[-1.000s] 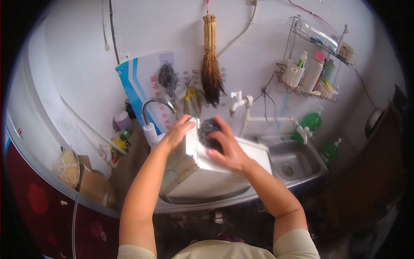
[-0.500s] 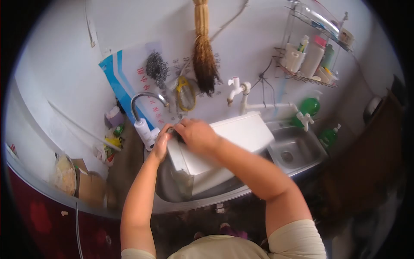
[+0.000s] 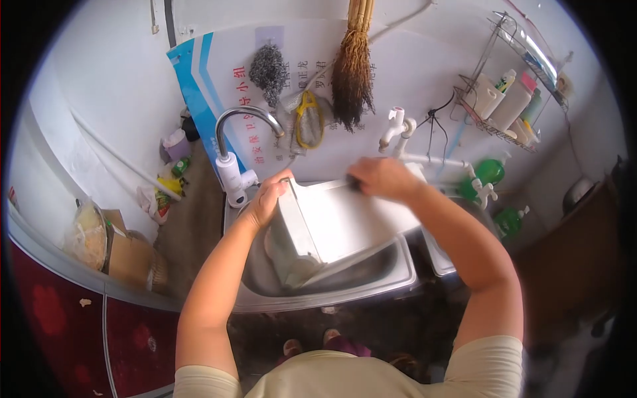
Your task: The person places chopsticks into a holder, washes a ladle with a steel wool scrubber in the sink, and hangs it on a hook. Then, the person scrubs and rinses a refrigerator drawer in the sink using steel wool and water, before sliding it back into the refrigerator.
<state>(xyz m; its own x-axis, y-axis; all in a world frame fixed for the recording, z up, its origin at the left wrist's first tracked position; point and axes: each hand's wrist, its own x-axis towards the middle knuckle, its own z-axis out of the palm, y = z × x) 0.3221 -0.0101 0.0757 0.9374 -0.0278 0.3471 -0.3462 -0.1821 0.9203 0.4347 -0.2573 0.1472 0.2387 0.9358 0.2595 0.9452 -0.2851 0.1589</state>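
Note:
A long white box-like panel [image 3: 338,219] lies tilted over the steel sink [image 3: 391,275], one end lower at the front left. My left hand [image 3: 269,199] grips its upper left corner, near the curved faucet [image 3: 249,113]. Under my right hand [image 3: 385,179], at the panel's far edge, is a dark scouring pad [image 3: 355,182], mostly covered by the fingers. The white tap [image 3: 397,129] on the wall is just above my right hand.
A wire rack [image 3: 511,79] with bottles hangs at the upper right. Green bottles [image 3: 490,172] stand by the second basin [image 3: 441,259]. A straw brush [image 3: 355,73] and yellow-handled scissors [image 3: 310,119] hang on the wall. A cardboard box [image 3: 129,259] sits at the left.
My right hand has moved from the panel's left end to the right along its far edge with the pad. My left hand still holds the left corner, and the panel's tilt has changed.

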